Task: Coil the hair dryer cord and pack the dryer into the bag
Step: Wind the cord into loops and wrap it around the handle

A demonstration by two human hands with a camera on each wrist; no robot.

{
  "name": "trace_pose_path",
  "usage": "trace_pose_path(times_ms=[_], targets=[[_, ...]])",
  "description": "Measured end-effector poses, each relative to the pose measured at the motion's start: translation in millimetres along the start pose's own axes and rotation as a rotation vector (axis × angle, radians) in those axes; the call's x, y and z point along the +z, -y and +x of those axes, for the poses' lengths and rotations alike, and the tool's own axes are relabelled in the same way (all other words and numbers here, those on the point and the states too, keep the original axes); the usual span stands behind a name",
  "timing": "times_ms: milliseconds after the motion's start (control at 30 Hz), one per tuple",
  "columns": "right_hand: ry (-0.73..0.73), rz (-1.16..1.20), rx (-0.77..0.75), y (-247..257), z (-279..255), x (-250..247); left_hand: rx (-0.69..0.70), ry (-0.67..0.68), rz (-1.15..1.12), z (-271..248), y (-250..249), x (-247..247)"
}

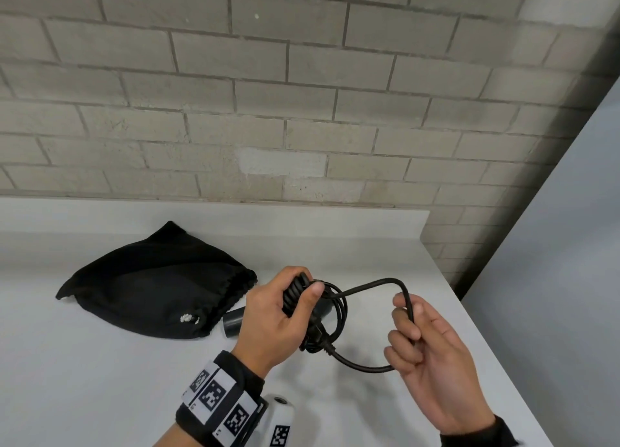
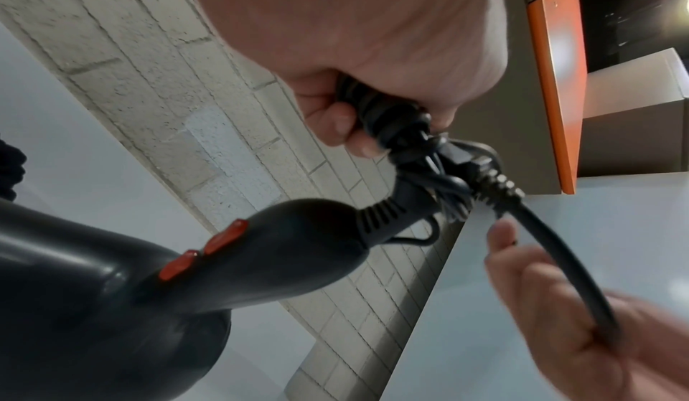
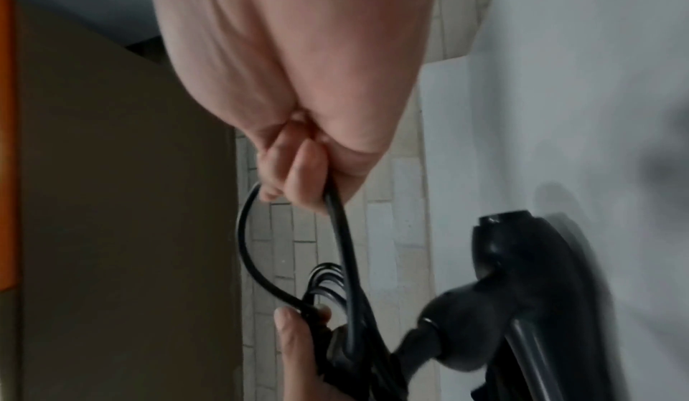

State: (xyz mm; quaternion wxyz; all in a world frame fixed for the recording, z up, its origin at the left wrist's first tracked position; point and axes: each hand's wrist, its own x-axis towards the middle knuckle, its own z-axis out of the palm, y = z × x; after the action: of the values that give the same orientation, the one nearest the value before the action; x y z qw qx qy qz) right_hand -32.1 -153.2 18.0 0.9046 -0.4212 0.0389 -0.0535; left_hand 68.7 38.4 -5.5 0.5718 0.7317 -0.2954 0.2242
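My left hand [image 1: 285, 307] grips a bundle of coiled black cord [image 1: 295, 292] above the white table. The black hair dryer [image 2: 112, 289], with orange switches, hangs below that fist; in the head view only its nozzle [image 1: 232, 322] shows beside the hand. A free loop of cord [image 1: 369, 284] runs right to my right hand [image 1: 412, 332], whose curled fingers hold the cord [image 3: 337, 213]. The plug end [image 2: 496, 180] sits by the left fist. The black drawstring bag [image 1: 151, 282] lies flat on the table to the left, its mouth toward the dryer.
The white table [image 1: 100, 379] ends at a brick wall [image 1: 268, 111] behind and at its right edge [image 1: 469, 312] close to my right hand. A white camera unit [image 1: 280, 419] hangs at my left wrist.
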Motion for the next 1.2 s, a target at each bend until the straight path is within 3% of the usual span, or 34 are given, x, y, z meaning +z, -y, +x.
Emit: trace_pose_path(times_ms=[100,167,233,300,400,500,600,767,1000,1100,1200], targets=[[0.255,-0.023,-0.009,10.7,-4.9,4.5,-0.021,0.030,-0.027,-2.5,-0.3,3.9],[0.437,0.111,0.012,12.4,-3.8,7.5,-0.010,0.051,-0.041,-2.1,-2.5,4.6],[0.469,0.320,0.063,16.0,-3.3,9.1,-0.004,0.057,-0.055,0.5,-4.5,3.1],[0.367,0.312,0.104,17.2,3.8,6.5,-0.020,0.044,-0.086,3.2,-4.7,0.4],[0.023,-0.083,0.053,23.8,14.3,-7.2,-0.058,0.062,-0.129,2.1,-3.1,-3.3],[-0.051,-0.336,-0.058,25.8,23.7,-8.5,-0.052,0.102,-0.094,-1.9,-3.1,-3.0],[0.022,-0.552,-0.151,34.5,22.8,-0.2,-0.057,0.096,-0.067,-0.1,-2.4,-2.7],[0.114,-0.969,-0.104,70.0,17.3,11.9,-0.017,0.091,-0.001,7.1,2.0,-12.2],[0.263,-1.420,-0.535,51.9,16.7,20.9,0.001,0.128,0.017,7.5,-1.4,-10.1],[0.361,-1.455,-0.623,45.8,17.9,28.9,0.035,0.185,0.038,6.9,-2.1,-9.5],[0.511,-1.344,-0.490,58.7,17.5,32.7,0.054,0.251,0.044,4.3,0.2,-11.4]])
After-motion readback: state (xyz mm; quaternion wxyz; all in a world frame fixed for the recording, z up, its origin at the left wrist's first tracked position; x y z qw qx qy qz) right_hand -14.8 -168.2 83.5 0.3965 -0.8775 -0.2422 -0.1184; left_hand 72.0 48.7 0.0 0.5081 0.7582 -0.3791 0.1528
